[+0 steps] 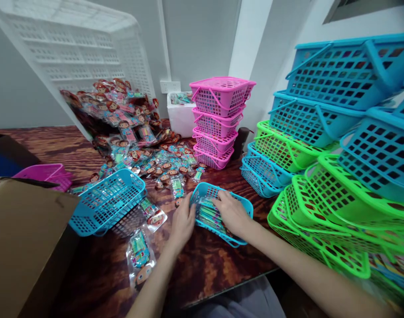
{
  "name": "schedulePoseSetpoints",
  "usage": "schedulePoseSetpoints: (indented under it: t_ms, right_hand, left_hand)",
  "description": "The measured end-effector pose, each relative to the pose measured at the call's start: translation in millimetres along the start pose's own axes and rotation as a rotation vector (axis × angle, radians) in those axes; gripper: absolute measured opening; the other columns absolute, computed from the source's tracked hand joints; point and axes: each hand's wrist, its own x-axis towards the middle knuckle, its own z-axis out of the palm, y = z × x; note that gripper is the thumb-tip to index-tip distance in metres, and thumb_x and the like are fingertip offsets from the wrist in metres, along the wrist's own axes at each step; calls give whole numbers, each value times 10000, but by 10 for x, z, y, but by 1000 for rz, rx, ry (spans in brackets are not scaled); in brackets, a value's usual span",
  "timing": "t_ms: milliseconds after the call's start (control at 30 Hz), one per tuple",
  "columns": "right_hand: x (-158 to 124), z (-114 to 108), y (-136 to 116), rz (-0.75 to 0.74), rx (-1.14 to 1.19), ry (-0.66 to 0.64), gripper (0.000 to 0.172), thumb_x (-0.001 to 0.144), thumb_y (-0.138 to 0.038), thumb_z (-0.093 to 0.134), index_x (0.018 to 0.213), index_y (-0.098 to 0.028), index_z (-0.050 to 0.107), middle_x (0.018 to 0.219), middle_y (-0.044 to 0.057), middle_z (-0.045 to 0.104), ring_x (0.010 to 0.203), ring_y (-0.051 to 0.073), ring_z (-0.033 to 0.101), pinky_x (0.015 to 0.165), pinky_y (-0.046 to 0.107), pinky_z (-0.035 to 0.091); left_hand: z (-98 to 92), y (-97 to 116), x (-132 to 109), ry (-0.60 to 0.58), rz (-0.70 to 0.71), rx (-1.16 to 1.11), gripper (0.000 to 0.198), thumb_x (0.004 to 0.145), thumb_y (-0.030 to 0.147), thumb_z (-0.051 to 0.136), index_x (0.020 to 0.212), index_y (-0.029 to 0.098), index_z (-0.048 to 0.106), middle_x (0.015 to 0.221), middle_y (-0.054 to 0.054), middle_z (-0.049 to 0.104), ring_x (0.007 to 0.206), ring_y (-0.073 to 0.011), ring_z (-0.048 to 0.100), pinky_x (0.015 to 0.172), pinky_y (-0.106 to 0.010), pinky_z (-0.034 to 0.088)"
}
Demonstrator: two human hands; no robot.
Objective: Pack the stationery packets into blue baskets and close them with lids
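Note:
A small blue plastic basket stands on the table in front of me, with a row of clear packets with green and blue contents inside. My left hand is closed on the basket's left end, thumb at the rim. Reaching over the right part of the basket, my right hand has its fingers curled down onto the packets; its fingertips are partly hidden. Left of my left hand lie loose clear packets with a printed doll-like head, one near the front and another farther back.
Another blue basket tilts beside a cardboard box. Packets spill from a tipped white crate across the table. Pink baskets are stacked at the back; blue baskets and green baskets pile up on the right.

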Motion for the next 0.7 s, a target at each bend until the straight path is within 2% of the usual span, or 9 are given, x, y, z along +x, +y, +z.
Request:
schedulePoseSetpoints:
  t_ms: [100, 167, 267, 300, 333, 433, 500, 600, 700]
  right_hand:
    - [151, 79, 11, 6, 83, -60, 302, 975, -155, 389, 1106, -179, 661, 1074, 107, 596, 1013, 226, 553, 866, 330, 447]
    - [159, 32, 24, 5, 103, -57, 286, 994, -221, 399, 1121, -167, 651, 1075, 106, 610, 1006, 226, 562, 881, 332, 440]
    - [-6, -156, 26, 8, 84, 45, 280, 999, -274, 413, 1101, -168, 652, 1101, 117, 631, 1061, 248, 553, 909, 349, 423]
    - [-92, -221, 28, -1, 86, 27, 278, 996, -264, 411, 1050, -178, 670, 1069, 111, 652, 1037, 244, 572, 890, 344, 427]
    - [-177, -272, 33, -18, 84, -46, 278, 985, -238, 417, 977, -186, 691, 1007, 105, 678, 985, 238, 600, 851, 335, 436]
    - [-358, -304, 67, -89, 22, -413, 252, 875, -121, 495, 824, -186, 733, 837, 112, 723, 850, 247, 664, 717, 318, 440]
    - [-372, -231, 99, -110, -4, -541, 254, 798, -75, 529, 829, -182, 757, 854, 129, 740, 859, 266, 682, 683, 313, 433]
    - [-286, -75, 126, -100, 116, -539, 257, 773, -91, 560, 849, -215, 772, 897, 103, 755, 868, 242, 692, 685, 284, 432]
    - [-222, 3, 117, -70, 240, -463, 241, 764, -102, 580, 845, -229, 768, 895, 74, 758, 879, 219, 687, 727, 263, 435]
  left_hand:
    - [67, -66, -38, 11, 0, 1, 442, 953, 222, 358, 1376, 173, 478, 1355, -112, 585, 1242, -239, 552, 1076, -443, 405]
    - [70, -57, -63, 15, -1, 1, 450, 948, 213, 353, 1374, 159, 486, 1349, -117, 593, 1235, -241, 560, 1071, -443, 414]
    - [49, -15, -79, 22, 2, -3, 462, 936, 194, 359, 1376, 157, 495, 1351, -116, 597, 1234, -245, 567, 1063, -443, 427]
    - [43, -5, -80, 27, 2, -7, 467, 933, 187, 361, 1379, 163, 496, 1354, -112, 597, 1237, -244, 566, 1064, -442, 428]
    - [39, 2, -81, 32, 0, -10, 472, 930, 181, 360, 1381, 169, 497, 1357, -107, 596, 1242, -243, 564, 1067, -441, 427]
    - [45, -2, -82, 47, -8, -9, 471, 933, 184, 354, 1380, 172, 501, 1364, -100, 592, 1257, -238, 553, 1078, -436, 417]
    - [56, -14, -83, 52, -14, 2, 471, 937, 191, 348, 1382, 158, 499, 1362, -106, 593, 1252, -237, 556, 1076, -433, 417]
    - [71, -19, -84, 49, -12, 17, 484, 924, 175, 349, 1384, 162, 500, 1366, -99, 592, 1244, -235, 563, 1074, -433, 418]
    - [70, -4, -87, 53, -18, 20, 486, 919, 169, 347, 1380, 171, 505, 1364, -91, 596, 1243, -234, 564, 1078, -438, 415]
